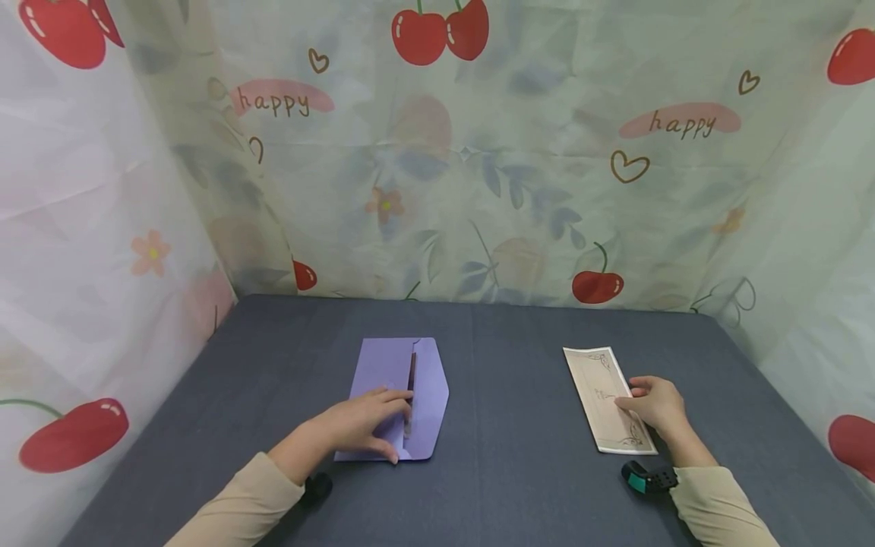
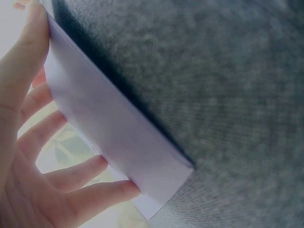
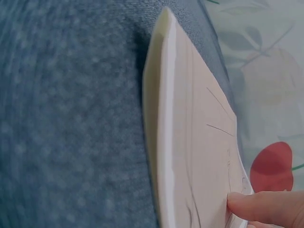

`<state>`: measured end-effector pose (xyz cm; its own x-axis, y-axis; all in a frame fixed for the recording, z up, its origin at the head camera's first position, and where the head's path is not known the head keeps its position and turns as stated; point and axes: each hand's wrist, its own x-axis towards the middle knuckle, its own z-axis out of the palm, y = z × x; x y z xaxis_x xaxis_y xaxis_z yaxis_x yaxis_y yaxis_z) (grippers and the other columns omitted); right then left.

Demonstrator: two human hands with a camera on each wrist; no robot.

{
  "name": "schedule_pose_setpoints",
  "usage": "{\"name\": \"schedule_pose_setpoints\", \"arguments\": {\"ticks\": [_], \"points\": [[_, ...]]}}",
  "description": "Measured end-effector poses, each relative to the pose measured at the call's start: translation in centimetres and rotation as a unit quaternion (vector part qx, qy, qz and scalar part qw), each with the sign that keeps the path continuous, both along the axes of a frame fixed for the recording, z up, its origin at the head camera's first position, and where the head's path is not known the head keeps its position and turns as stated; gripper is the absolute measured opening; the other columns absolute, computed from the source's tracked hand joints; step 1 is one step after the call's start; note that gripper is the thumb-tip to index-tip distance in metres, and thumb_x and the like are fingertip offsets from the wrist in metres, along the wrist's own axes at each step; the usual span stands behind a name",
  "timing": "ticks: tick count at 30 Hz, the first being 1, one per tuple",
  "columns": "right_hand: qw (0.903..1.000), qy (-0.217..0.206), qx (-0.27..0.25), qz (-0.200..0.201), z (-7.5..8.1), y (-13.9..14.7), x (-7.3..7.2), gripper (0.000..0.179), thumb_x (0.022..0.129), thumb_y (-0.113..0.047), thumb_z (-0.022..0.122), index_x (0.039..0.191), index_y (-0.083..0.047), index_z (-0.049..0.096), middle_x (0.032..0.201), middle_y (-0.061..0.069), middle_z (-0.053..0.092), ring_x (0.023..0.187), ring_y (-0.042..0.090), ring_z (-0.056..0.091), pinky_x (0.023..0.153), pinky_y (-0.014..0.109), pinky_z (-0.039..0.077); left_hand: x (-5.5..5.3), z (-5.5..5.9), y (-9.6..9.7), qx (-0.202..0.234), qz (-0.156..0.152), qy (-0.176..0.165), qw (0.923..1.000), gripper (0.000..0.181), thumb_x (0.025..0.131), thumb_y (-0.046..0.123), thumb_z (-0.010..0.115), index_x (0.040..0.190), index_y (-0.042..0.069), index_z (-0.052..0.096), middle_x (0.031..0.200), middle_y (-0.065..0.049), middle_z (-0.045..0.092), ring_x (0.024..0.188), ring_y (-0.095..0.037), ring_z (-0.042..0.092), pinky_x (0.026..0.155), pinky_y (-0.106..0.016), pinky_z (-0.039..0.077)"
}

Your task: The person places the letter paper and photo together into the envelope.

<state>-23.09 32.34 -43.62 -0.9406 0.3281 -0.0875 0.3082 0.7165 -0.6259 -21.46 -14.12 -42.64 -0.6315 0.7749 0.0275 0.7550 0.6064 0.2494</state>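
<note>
A purple envelope [image 1: 428,403] lies on the table with its pointed flap folded out to the right; a dark slit shows along its opening. My left hand [image 1: 365,422] rests on it, fingers spread over the body near the slit and thumb at the near edge. The left wrist view shows the fingertips touching the envelope [image 2: 109,128]. To the right is a folded beige card [image 1: 601,399] with dark scrollwork and small lettering. At its right edge my right hand [image 1: 658,403] pinches it, thumb on top. In the right wrist view the layers of the card [image 3: 204,128] stand slightly apart.
A dark grey cloth covers the table [image 1: 506,486]. Behind it and at both sides hangs a pale curtain [image 1: 465,190] printed with cherries, flowers and hearts. A dark band with a green part [image 1: 637,482] is at the right wrist.
</note>
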Motion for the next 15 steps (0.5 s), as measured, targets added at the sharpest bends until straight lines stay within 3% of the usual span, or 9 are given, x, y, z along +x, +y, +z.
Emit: {"name": "schedule_pose_setpoints", "arguments": {"ticks": [7,15], "points": [[1.0000,0.004,-0.001,-0.005,-0.11,0.10,-0.02,0.051,0.076,-0.008,0.071,0.117,0.016,0.052,0.103,0.031,0.059,0.086,0.033,0.058,0.058,0.027,0.047,-0.04,-0.06,-0.03,-0.004,0.004,-0.010,0.9999,0.056,0.072,0.048,0.072,0.112,0.012,0.054,0.139,-0.013,0.048,0.125,-0.036,0.047,0.103,-0.049,0.041],[0.9995,0.013,-0.021,0.019,-0.04,0.64,-0.03,0.046,0.080,-0.008,0.067,0.116,0.017,0.052,0.099,0.030,0.061,0.081,0.028,0.060,0.055,0.023,0.045,-0.10,-0.09,-0.09,0.004,0.000,-0.008,1.0000,0.055,0.073,0.048,0.072,0.112,0.012,0.054,0.139,-0.013,0.048,0.125,-0.036,0.048,0.102,-0.049,0.041]]}}
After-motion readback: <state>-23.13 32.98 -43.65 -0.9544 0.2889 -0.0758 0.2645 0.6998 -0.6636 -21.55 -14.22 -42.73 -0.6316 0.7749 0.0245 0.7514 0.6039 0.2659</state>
